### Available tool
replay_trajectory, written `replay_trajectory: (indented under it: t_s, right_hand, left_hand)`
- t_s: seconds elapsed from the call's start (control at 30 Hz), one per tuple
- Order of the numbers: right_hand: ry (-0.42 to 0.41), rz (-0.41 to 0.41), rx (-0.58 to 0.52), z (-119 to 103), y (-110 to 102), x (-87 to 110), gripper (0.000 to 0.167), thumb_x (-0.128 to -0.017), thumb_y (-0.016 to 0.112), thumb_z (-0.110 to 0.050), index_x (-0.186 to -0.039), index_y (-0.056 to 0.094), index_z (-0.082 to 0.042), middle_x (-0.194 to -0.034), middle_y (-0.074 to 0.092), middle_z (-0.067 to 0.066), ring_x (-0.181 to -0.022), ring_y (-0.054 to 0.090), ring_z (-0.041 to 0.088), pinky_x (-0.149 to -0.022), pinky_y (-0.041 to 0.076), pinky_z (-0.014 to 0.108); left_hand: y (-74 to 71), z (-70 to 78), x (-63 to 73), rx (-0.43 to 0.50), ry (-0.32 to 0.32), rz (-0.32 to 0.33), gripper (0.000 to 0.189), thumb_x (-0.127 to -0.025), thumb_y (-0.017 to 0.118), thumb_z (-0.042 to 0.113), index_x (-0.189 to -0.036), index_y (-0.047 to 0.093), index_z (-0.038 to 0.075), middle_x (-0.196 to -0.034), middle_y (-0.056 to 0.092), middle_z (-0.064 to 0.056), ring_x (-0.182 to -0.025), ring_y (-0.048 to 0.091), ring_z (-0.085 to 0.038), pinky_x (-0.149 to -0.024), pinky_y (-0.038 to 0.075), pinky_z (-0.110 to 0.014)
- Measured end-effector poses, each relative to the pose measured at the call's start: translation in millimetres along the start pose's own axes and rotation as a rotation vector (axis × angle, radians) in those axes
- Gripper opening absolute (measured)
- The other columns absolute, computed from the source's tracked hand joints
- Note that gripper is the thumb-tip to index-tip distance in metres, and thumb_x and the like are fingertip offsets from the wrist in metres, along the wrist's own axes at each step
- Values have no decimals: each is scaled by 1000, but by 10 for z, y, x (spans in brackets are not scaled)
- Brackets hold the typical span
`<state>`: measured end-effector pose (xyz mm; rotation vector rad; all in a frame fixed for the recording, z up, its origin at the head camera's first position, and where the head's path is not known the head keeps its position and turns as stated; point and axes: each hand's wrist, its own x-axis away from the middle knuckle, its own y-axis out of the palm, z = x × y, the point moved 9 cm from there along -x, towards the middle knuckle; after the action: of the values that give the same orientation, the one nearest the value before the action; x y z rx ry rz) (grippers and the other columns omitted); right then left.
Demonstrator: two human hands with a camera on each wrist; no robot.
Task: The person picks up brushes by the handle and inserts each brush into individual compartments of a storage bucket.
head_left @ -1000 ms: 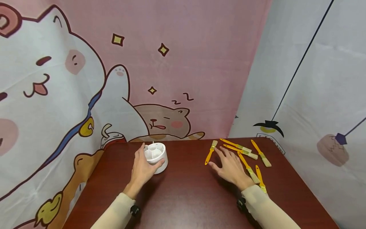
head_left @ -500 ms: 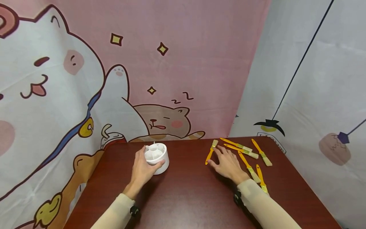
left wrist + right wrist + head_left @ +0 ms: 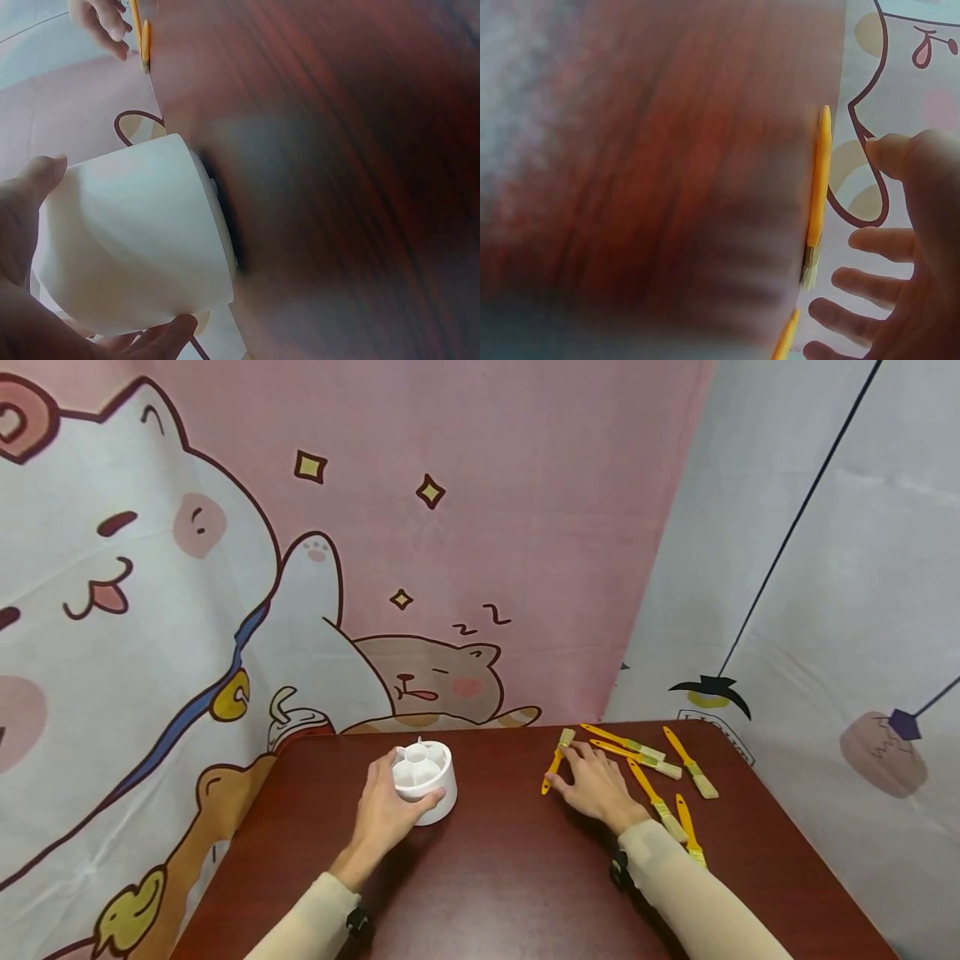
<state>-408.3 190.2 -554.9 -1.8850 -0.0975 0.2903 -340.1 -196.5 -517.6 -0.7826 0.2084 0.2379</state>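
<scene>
My left hand [image 3: 386, 814] grips a round white divided container [image 3: 444, 793], thumb on the near side and fingers around the left. Several compartments surround a small central cup inside it. In the left wrist view, the smooth outer wall of the container [image 3: 142, 232] sits between thumb and fingers. My right hand [image 3: 600, 787] hovers with spread fingers just over the leftmost yellow-handled paintbrush [image 3: 553, 770]. In the right wrist view, a gap shows between the fingers and that paintbrush [image 3: 820, 180]; its pale bristles point away from the thumb.
Several more yellow-handled paintbrushes lie scattered to the right, among them one at the far right [image 3: 690, 763] and one under the right forearm [image 3: 687, 827]. The dark red-brown table [image 3: 487, 877] ends against a printed cartoon cloth [image 3: 525, 527] at the back.
The left hand has shifted the white container slightly to the right. My right hand has moved a little left, closer over the leftmost paintbrush.
</scene>
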Motion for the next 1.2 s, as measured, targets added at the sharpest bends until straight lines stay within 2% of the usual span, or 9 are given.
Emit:
replay_trajectory:
  t_s: [0.3,0.73,1.2]
  right_hand:
    - [13,-15,-8,-6,25,-87,74,-113,74,-52,-170,58,-8,-170,56,28,-150,58,57,-124,46,82]
    - [19,-22,-4,45,92,-209,71,-114,73,-49,-169,60,-6,-163,59,30,-141,62,55,-120,51,79]
    - [18,1,-6,53,84,-293,59,-111,79,-41,-156,71,-3,-152,64,30,-128,67,52,-115,56,76]
  left_hand:
    - [77,144,118,7,45,-38,118,-81,104,60,-172,48,10,-164,60,-17,-136,72,-42,-110,64,-63]
    - [268,466,341,11,122,-106,119,-77,107,62,-169,52,9,-159,63,-15,-132,76,-38,-105,66,-56]
    - [474,806,582,25,221,-189,120,-74,107,65,-167,54,12,-158,65,-7,-133,75,-27,-107,67,-50]
